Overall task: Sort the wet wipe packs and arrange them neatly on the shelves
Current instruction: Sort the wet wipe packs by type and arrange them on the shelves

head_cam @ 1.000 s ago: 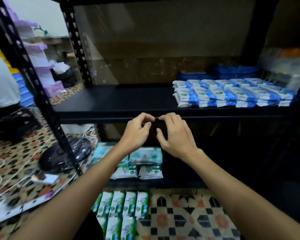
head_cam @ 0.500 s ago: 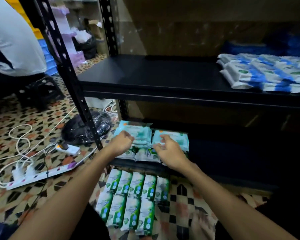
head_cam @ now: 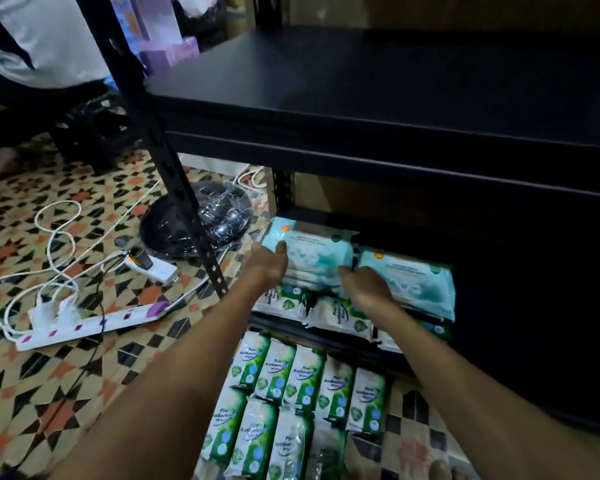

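On the bottom shelf (head_cam: 278, 323) lie two stacks of teal wet wipe packs on top of white-and-green packs (head_cam: 340, 313). My left hand (head_cam: 269, 266) grips the left edge of the left teal stack (head_cam: 312, 252), thumb on top. My right hand (head_cam: 364, 289) sits between the stacks, its thumb against the left stack's right edge and its fingers tucked down beside the right teal pack (head_cam: 413, 282). Several green pine wipe packs (head_cam: 291, 393) lie in two rows on the floor below my arms.
The black middle shelf (head_cam: 361, 98) juts out above the hands. A black upright post (head_cam: 174, 188) stands at left. A white power strip (head_cam: 84, 327) with cables and a black plastic-wrapped object (head_cam: 219, 216) lie on the tiled floor. A person (head_cam: 32, 36) sits at top left.
My view has dropped lower and closer to the bottom shelf. Both hands moved forward from in front of the teal packs to hold the left stack by its sides.
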